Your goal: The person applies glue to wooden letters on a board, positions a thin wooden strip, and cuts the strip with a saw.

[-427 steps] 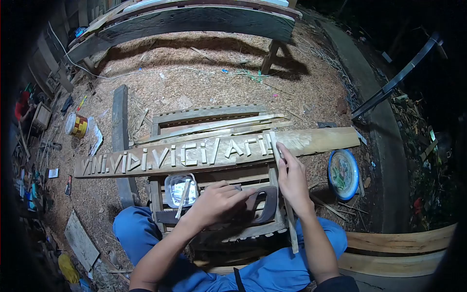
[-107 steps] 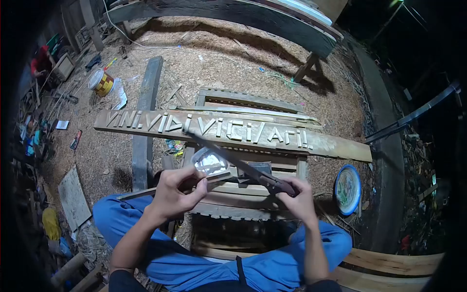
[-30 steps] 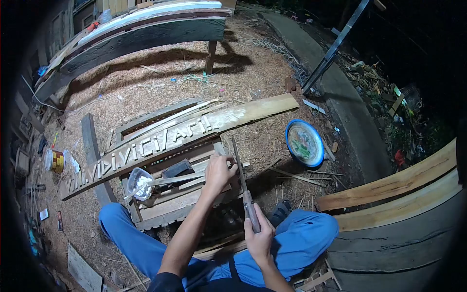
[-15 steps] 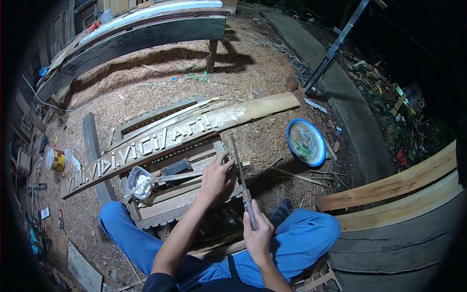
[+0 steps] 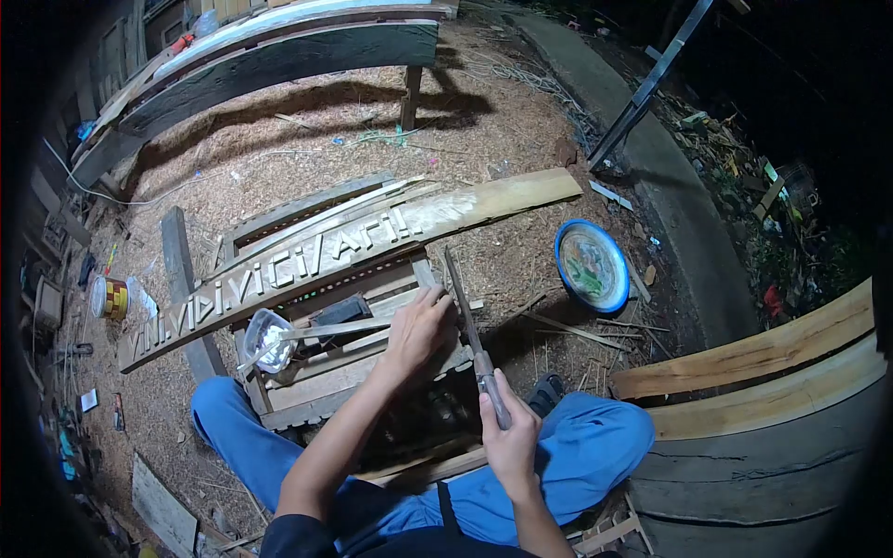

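Observation:
My right hand [image 5: 512, 435] is wrapped around the handle of a hand tool with a long, narrow metal blade [image 5: 465, 312], its tip pointing away from me. Close to the left of the blade, my left hand [image 5: 417, 337] has its fingers curled together over the wooden slats; whatever they hold is hidden. Beyond both hands lies a long board [image 5: 530, 195] bearing raised wooden letters. Left of my left hand sits a clear plastic tub [image 5: 251, 346] with white paste in it. A flat stick [image 5: 349, 326] reaches from the tub toward my left hand, beside a dark block [image 5: 342, 314].
A blue-rimmed round tray [image 5: 561, 256] lies on shavings-covered ground at the right. Thick planks [image 5: 744, 372] stand near my right knee. A yellow-red tub [image 5: 113, 299] is at the left, a long bench [image 5: 288, 70] at the back, and a slanted post [image 5: 646, 93] farther right.
My right hand has moved slightly right with the tool, whose blade now leans a little more. My left hand stays near the same spot with its fingers curled. The view has shifted slightly.

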A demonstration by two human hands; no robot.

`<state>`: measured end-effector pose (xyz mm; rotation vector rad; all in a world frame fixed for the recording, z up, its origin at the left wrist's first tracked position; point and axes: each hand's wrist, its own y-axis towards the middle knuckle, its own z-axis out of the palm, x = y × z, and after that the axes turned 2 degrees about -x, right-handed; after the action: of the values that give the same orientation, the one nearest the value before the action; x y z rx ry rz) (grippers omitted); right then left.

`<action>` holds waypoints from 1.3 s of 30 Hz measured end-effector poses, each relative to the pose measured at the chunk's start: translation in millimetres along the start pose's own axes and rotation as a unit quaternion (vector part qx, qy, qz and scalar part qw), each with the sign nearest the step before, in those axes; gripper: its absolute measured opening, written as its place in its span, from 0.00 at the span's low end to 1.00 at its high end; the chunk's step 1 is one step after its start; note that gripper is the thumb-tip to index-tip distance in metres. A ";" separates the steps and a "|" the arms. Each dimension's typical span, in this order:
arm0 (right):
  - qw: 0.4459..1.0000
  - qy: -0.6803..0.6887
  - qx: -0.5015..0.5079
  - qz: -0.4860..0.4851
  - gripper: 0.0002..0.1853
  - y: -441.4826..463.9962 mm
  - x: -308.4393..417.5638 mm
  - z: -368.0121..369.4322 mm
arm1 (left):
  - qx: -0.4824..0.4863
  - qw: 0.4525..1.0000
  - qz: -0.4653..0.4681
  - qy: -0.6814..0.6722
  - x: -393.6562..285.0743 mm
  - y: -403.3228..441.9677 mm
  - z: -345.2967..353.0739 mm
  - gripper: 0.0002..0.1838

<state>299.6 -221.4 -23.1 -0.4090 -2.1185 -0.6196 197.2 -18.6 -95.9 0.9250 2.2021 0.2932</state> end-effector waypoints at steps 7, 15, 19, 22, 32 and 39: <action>0.999 -0.004 0.025 0.027 0.21 0.8 7.4 -9.1 | 0.014 1.000 0.000 -0.018 2.5 2.2 -0.1 0.10; 0.999 -0.010 0.025 0.041 0.21 -5.4 15.9 -22.5 | 0.020 1.000 0.002 0.000 6.2 2.4 1.4 0.12; 0.999 -0.016 0.027 0.011 0.21 -2.9 14.6 -24.2 | 0.013 1.000 0.011 -0.006 5.8 2.9 3.4 0.14; 0.999 -0.020 0.036 0.036 0.21 -0.1 20.0 -28.5 | 0.006 1.000 0.015 -0.002 6.8 2.4 3.6 0.15; 0.999 -0.014 0.030 0.024 0.20 10.4 14.1 -16.8 | -0.016 1.000 -0.010 -0.019 -1.0 -0.9 1.0 0.10; 0.999 -0.017 0.034 0.028 0.21 1.5 17.5 -26.1 | 0.001 1.000 -0.001 -0.006 3.6 -0.7 6.6 0.12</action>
<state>307.5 -233.8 4.6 -0.4426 -2.1457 -0.5089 199.7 -17.0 -102.9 0.9227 2.1937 0.2832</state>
